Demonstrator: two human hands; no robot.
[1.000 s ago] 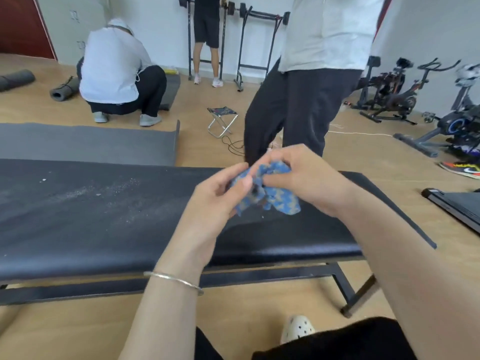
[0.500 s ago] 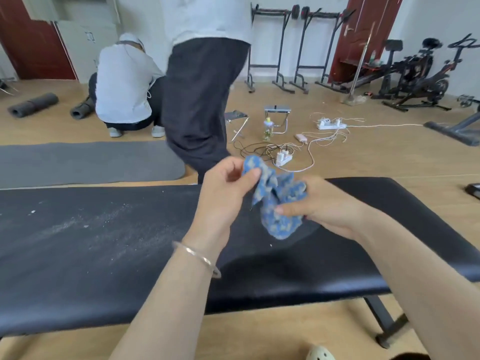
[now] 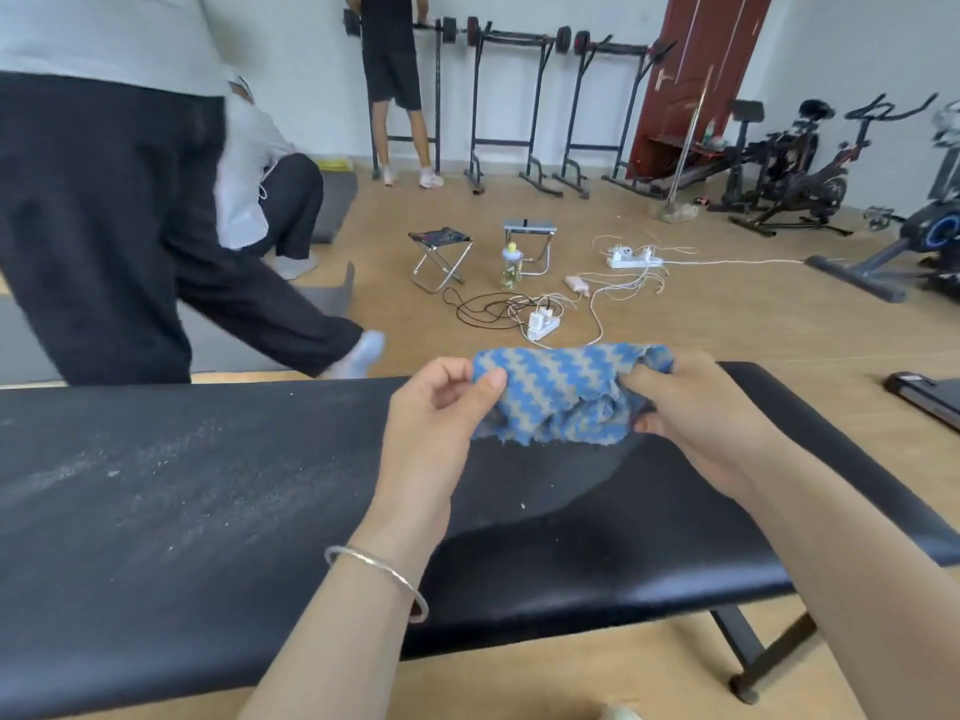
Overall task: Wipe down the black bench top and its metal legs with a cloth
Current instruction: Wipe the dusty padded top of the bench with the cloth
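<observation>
Holding cloth [image 3: 561, 392], left hand [image 3: 431, 423] and right hand [image 3: 696, 413], seemingly above bench [image 3: 208, 511].

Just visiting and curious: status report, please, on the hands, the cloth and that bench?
Left hand and right hand both pinch the cloth, spread above the bench top. Dust streaks on its left part, unwiped. Person walking past beyond it.

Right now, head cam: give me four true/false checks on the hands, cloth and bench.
1. The left hand and right hand both grip the cloth. True.
2. The cloth is plain red. False: it is blue and grey in a zigzag pattern.
3. Pale dust lies on the left part of the bench top. True.
4. The bracelet sits on the right wrist. False: it is on the left wrist.
</observation>
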